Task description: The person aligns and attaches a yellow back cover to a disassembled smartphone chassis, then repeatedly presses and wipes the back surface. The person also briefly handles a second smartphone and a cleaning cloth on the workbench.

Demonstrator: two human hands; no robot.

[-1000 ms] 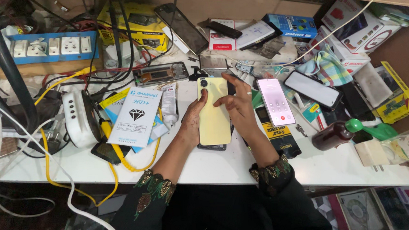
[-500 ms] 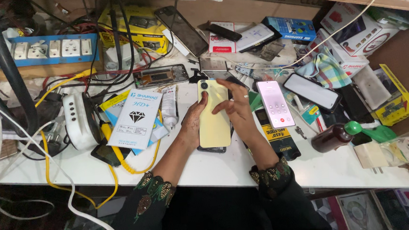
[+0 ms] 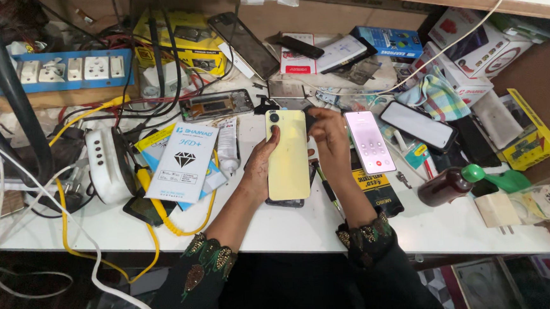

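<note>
both hands hold a yellow phone back-up over a crowded repair table

the left hand (image 3: 260, 165) has its grip closed along the left edge of the yellow phone (image 3: 287, 154), and the right hand (image 3: 331, 141) clasps the right edge near the top, just above the white table (image 3: 457, 226). this looks like inspecting or seating the back; a next move would likely need steady thumb pressure. counted: one yellow phone, one lit phone (image 3: 369, 141) beside it, one brown bottle (image 3: 445, 187).

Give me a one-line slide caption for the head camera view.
Both hands, left hand and right hand, hold a yellow phone back-up over a cluttered white bench, beside a lit phone.
</note>
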